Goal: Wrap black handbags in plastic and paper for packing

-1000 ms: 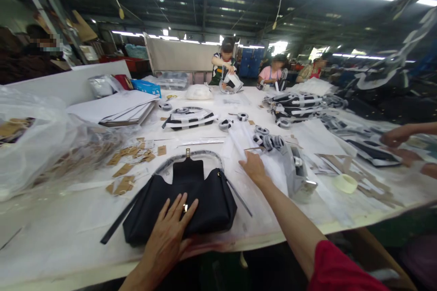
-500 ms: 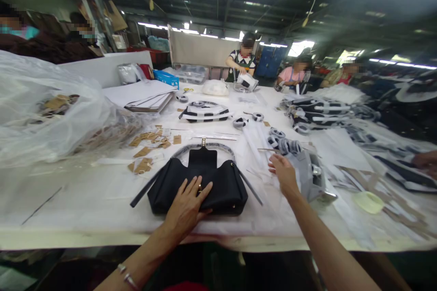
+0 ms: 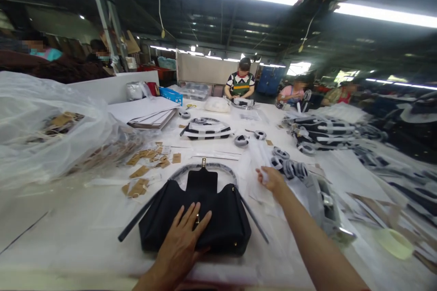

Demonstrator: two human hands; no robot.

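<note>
Black handbag [image 3: 227,229] is kept flat at the near edge of the table [image 3: 64,227], steadied by the wide-spread left hand [image 3: 180,248]; white plastic film [image 3: 261,163] is reached by the curled right hand [image 3: 271,179], its hold unclear, beside coiled grey straps [image 3: 290,168].

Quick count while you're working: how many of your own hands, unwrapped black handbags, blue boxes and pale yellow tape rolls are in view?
Hands: 2 (left hand, right hand)
Unwrapped black handbags: 1
Blue boxes: 1
Pale yellow tape rolls: 1
Total: 5
</note>
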